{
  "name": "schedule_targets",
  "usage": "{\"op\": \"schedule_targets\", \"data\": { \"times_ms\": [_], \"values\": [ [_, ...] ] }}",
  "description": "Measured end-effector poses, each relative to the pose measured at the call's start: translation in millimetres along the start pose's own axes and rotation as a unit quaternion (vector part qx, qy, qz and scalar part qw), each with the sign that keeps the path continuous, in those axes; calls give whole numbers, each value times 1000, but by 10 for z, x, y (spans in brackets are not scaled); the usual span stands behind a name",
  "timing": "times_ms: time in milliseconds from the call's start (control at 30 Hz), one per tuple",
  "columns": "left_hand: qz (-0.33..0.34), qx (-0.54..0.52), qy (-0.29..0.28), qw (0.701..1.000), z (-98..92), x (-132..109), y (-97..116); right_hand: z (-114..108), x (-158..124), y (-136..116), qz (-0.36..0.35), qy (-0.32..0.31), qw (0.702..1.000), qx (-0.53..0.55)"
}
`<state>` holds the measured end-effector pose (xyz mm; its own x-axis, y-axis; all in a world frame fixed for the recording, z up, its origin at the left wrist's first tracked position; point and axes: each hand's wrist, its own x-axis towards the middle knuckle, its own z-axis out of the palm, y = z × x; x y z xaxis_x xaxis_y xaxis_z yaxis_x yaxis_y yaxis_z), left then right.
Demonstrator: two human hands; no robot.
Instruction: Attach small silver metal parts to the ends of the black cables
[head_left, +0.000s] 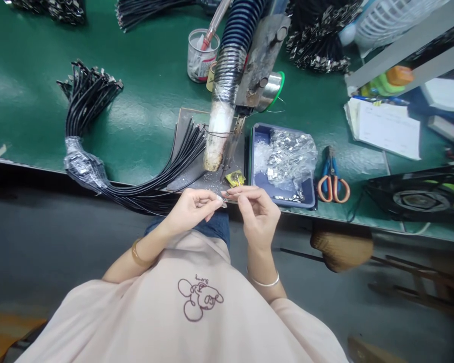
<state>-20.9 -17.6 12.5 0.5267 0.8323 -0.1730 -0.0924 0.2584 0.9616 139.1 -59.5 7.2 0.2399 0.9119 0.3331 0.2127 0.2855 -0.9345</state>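
Note:
At the table's front edge, my left hand [194, 209] and my right hand [260, 214] meet, fingertips nearly touching. My left thumb and forefinger pinch a small shiny metal piece [223, 200]. The right fingers are also closed at that piece, but what lies between them is too small to make out. Just left of my hands, a bundle of black cables [139, 190] runs over the edge onto a grey board [181, 176]. A small yellow packet-like thing [235, 178] lies just beyond my fingertips, under a metal stand [249, 75].
A ribbed hose [230, 55] hangs over the board, with a solder spool [270, 91] beside it. To the right are a blue tray [255, 166] of bagged metal parts, orange-handled pliers [333, 176], papers [386, 128] and a black fan-like device [419, 196]. A can [196, 63] stands behind.

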Motion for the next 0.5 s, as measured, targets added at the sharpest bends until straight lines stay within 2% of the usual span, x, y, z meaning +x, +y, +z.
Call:
{"op": "schedule_targets", "data": {
  "times_ms": [133,167,233,333,433,500],
  "values": [
    [-21,5,-24,999,2,-8,-28,-9,29,-27,-23,-59,997,-36],
    [-25,1,-24,999,-1,-6,-42,-9,30,-25,-28,-57,997,-47],
    [-29,-17,-14,999,-9,5,-66,-5,19,-10,-50,-16,996,-77],
    [-28,-50,14,998,-15,38,-73,5,-19,19,-121,48,983,-127],
    [-21,-68,37,997,-17,78,-46,20,-49,50,-192,21,968,-159],
    [-20,-74,45,996,-19,98,-25,32,-55,75,-202,11,964,-173]
  ]
}}
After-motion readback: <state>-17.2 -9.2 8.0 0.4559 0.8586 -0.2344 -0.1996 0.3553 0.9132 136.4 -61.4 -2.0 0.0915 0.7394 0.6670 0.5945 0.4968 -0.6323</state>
